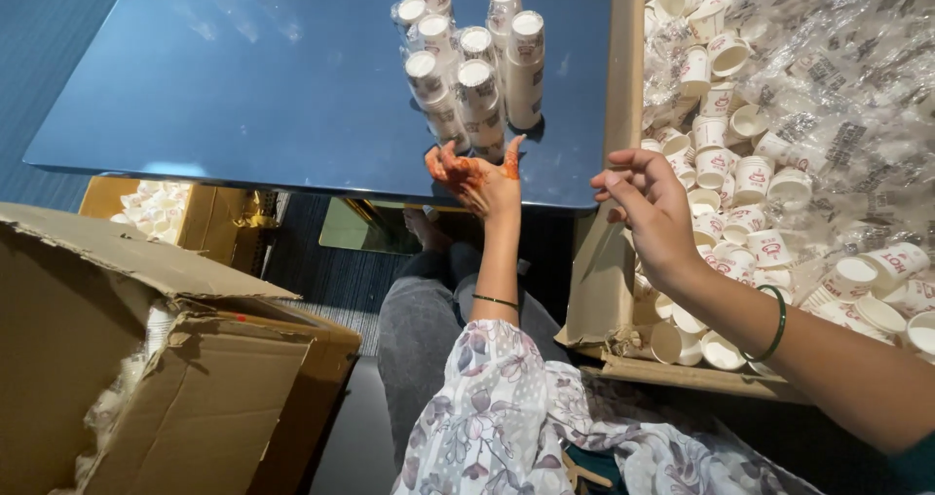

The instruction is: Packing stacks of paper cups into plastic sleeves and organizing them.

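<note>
Left hand raised at near edge of worktop, palm up, fingers spread and released, holding nothing; orange-red stain on palm and fingertips; thin dark bangle at wrist. Fingertips just short of cup stacks, nearest stack almost touching.

Right hand lifted over edge of cup box, fingers loosely curled, thumb toward fingertips, nothing seen in grasp; green bangle on forearm.

Cup stacks: several short columns of paper cups, white with red print, each sleeved in clear glossy film, standing bottom-up in a tight cluster at far right part of worktop. Reflections visible in surface beneath.

Worktop: smooth, glossy, blue, rectangular, with rounded near corners.

Cup box: large brown corrugated carton at right, flap upright against worktop edge, filled with loose white paper cups lying at all angles, rims round, red print on sides. Crumpled clear film with small dark printed patches heaped over far right portion.

Second carton at lower left: brown corrugated card, flaps open and creased, torn along one edge, pale wrapped contents showing at side. Smaller box beyond it under worktop edge, holding more white cups.

Floral sleeve, white with grey-mauve pattern, on left arm; grey trousers below.
</note>
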